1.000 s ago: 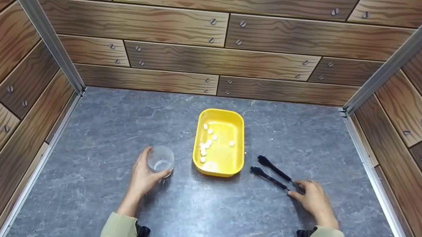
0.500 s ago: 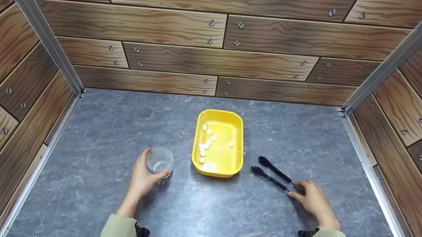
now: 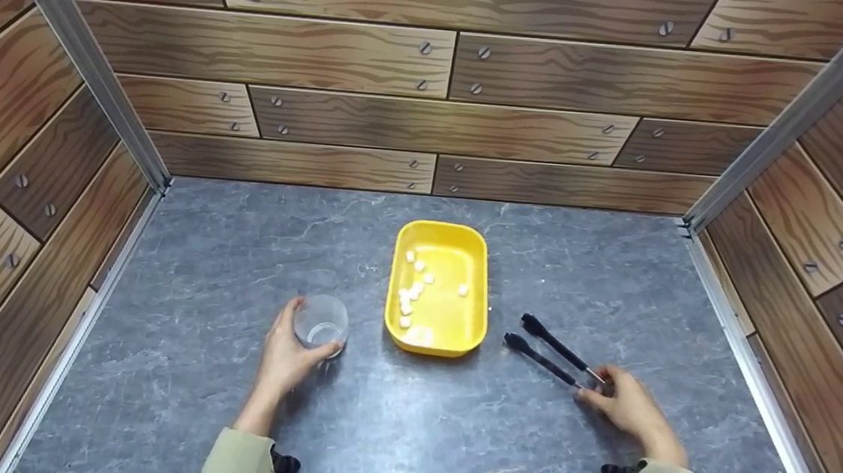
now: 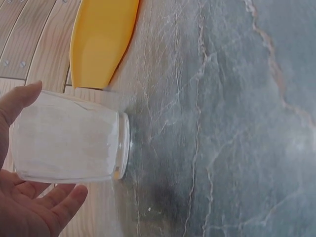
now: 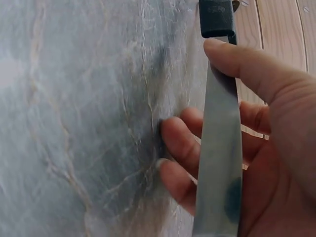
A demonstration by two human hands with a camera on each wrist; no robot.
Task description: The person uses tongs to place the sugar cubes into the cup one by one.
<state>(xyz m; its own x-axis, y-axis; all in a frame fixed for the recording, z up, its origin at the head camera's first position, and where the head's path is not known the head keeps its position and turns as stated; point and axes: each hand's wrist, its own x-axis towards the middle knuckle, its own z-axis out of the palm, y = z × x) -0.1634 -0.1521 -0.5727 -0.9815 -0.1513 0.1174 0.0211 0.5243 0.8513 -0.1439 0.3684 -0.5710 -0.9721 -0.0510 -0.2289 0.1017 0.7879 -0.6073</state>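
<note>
A clear cup [image 3: 321, 323] stands upright on the grey marbled table, left of the yellow tray. My left hand [image 3: 287, 354] grips it from the side, the thumb on one side and fingers round the other; the left wrist view shows the clear cup [image 4: 69, 138] between them. In my right hand [image 3: 626, 403] is a pair of tongs [image 3: 551, 352] with black tips and a metal handle, its arms spread apart and pointing toward the tray. The right wrist view shows the thumb on the metal arm of the tongs [image 5: 219, 143], fingers curled behind it.
Between the hands sits a yellow tray [image 3: 434, 349] with several small white cubes [image 3: 415, 292], mostly along its left side. Wood-patterned walls [image 3: 430, 124] close off the back and both sides, with metal strips along the corners.
My right hand and the tongs have shifted slightly right and toward me. The left hand and cup have stayed in place; the head view has moved slightly.
</note>
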